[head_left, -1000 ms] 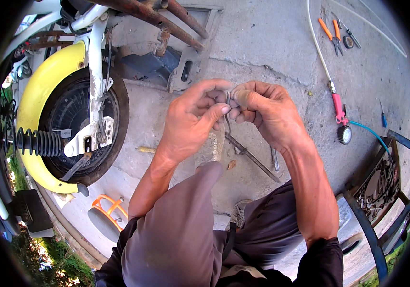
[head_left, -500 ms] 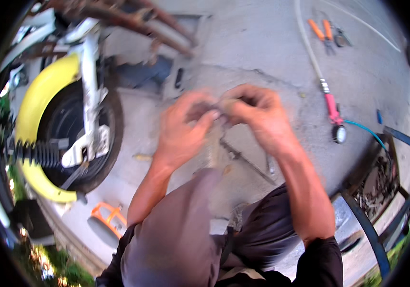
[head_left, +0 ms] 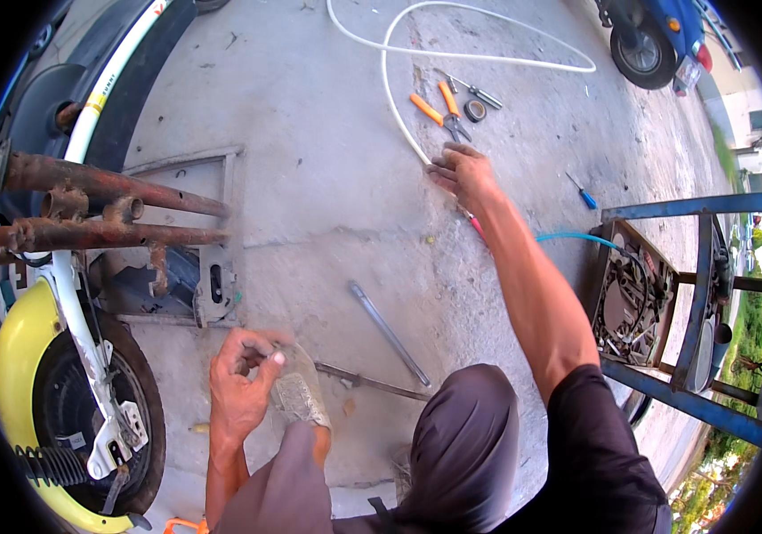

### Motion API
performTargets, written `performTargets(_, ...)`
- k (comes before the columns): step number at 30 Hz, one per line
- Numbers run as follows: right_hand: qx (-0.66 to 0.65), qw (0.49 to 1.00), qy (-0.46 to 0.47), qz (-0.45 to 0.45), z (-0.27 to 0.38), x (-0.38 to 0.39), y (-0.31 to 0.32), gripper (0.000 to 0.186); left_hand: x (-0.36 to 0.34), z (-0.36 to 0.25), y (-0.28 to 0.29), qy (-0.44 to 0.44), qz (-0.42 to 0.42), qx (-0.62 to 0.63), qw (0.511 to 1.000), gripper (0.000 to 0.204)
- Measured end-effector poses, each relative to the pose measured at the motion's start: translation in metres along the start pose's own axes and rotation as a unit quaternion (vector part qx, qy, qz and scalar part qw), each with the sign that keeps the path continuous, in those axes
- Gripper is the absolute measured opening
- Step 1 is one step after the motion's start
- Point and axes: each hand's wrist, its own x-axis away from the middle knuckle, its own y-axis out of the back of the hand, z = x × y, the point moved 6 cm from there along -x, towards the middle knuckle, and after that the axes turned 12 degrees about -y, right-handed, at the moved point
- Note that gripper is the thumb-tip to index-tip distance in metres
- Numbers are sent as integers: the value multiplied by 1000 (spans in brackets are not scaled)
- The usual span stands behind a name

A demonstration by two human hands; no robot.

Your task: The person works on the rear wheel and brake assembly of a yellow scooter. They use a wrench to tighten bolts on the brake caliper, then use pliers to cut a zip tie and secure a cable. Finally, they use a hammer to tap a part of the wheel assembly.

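Cracked, dusty concrete (head_left: pixel 310 205) spreads beneath a crouching worker, with rusty steel tubes (head_left: pixel 132 233) and a yellow-fendered wheel (head_left: pixel 96 405) to the left of the left hand (head_left: pixel 243 383). The right hand (head_left: pixel 465 182) stretches far forward over the end of a pale hose (head_left: pixel 407 133), its fingers bent downward and loosely together; whether they grip anything is hidden from this angle. A pink inflator handle (head_left: pixel 476 226) shows just under that wrist, in line with the hose and apparently joined to it. Just beyond the right hand lie orange-handled pliers (head_left: pixel 450 120), a black tape roll (head_left: pixel 476 110) and a screwdriver (head_left: pixel 485 96), probably grouped there to stay within arm's reach. A blue-handled screwdriver (head_left: pixel 586 198) rests apart, to the right of the same hand. The left hand hangs low above a shoe (head_left: pixel 299 398), fingers curled and thumb near the index finger; anything small between them cannot be made out. The bent fingers suggest a light pinch. A metal bar (head_left: pixel 390 334) lies to its right. Dark lettering marks a white tube (head_left: pixel 114 76) far ahead of the left hand; a wheel-hub label (head_left: pixel 71 440) is too small to read.
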Motion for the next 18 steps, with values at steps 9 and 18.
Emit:
performTargets(9,239,965,27,-108,50,-85,-45,63,31,20,34,105,4,-14,994,18)
performTargets(18,350,902,135,-214,23,-97,26,24,19,18,37,75,-79,66,992,14)
